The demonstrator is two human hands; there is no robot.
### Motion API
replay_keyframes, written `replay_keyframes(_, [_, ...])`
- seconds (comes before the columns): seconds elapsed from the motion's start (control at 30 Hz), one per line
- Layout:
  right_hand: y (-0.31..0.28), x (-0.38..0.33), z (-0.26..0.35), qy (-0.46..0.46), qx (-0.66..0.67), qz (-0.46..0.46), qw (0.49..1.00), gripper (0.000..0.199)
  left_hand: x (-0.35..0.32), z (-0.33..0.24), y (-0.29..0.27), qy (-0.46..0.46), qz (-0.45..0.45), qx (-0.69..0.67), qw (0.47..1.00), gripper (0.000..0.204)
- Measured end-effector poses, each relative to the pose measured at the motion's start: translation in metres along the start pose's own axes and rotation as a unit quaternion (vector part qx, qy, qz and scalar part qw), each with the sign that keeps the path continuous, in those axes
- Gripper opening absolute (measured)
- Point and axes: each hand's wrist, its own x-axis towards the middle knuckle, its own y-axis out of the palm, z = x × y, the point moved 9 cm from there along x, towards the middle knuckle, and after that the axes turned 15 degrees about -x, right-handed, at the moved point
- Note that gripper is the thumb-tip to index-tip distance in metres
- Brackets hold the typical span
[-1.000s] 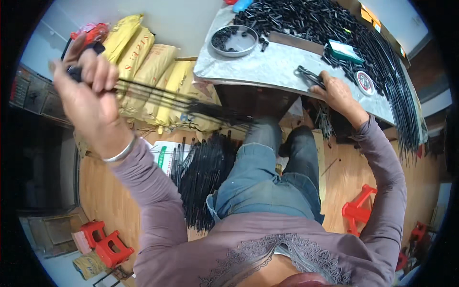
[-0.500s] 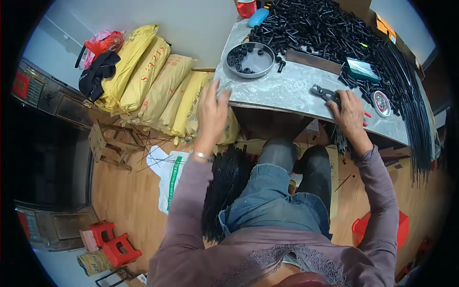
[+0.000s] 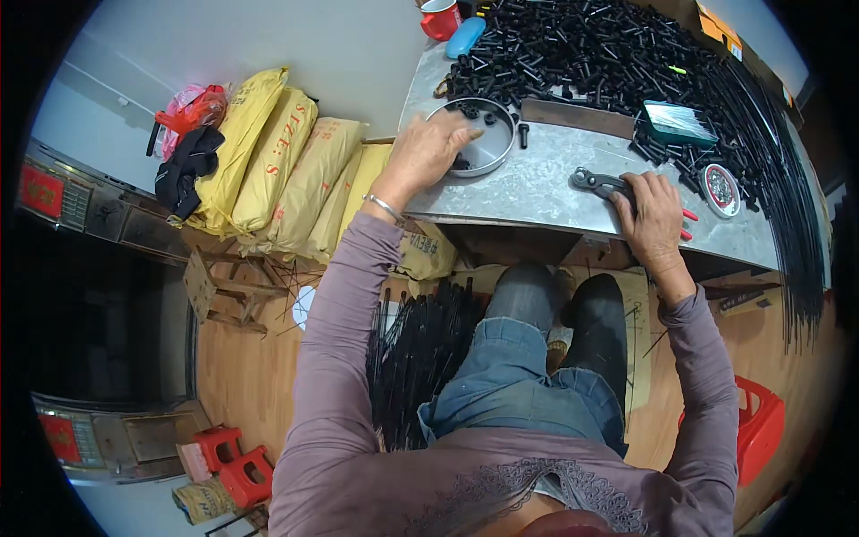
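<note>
The small black parts (image 3: 463, 162) lie in the round metal bowl (image 3: 501, 154) directly under the fingertips of my left hand (image 3: 428, 152), which reaches over the near rim with fingers bent down into the bowl; I cannot tell if it already pinches one part or only touches them. I judge these parts to be light, hard and a little slippery, so it is best to take one between thumb and first finger by its sides, not to scoop many. The bowl itself looks thin and light, and it may slide on the smooth grey tabletop (image 3: 537, 192) if I push its rim. My right hand (image 3: 651, 215) lies flat and closed over the pliers (image 3: 601, 183), whose metal jaws point toward my left hand and whose red handles come out on the far side of the palm. Beyond both hands there is a big heap of short black tubes (image 3: 591, 54), and to the right of my right hand a long bundle of thin black rods (image 3: 787, 197) follows the tabletop edge. Between them stand a green box (image 3: 678, 123) and a small round tin (image 3: 718, 188). Past my left hand, a red mug (image 3: 440, 18).
</note>
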Motion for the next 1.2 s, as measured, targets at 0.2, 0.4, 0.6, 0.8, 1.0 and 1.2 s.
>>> replay_keyframes(0.2, [-0.003,0.002,0.001,-0.001,0.01,-0.018,1.0,0.025,0.0,-0.022,0.003,0.096,-0.057,0.036,0.993,0.036])
replay_keyframes(0.4, [0.0,0.002,-0.001,0.009,0.018,-0.014,1.0,0.025,0.006,-0.034,-0.005,0.064,-0.1,-0.113,0.986,0.027])
replay_keyframes(0.6, [0.001,0.002,-0.001,0.008,0.023,-0.01,1.0,0.025,-0.04,-0.015,-0.059,0.033,-0.301,-0.089,0.949,0.017])
replay_keyframes(0.8, [0.001,0.002,-0.003,0.014,0.015,-0.006,1.0,0.024,-0.081,0.022,-0.069,-0.029,-0.335,-0.083,0.938,0.016])
replay_keyframes(1.0, [0.005,0.001,-0.002,0.014,0.007,-0.003,1.0,0.024,-0.07,0.003,-0.059,0.027,-0.29,-0.027,0.956,0.011])
replay_keyframes(1.2, [0.007,0.002,-0.003,0.021,0.009,0.007,1.0,0.024,-0.065,0.003,-0.056,0.047,-0.325,-0.019,0.944,0.015])
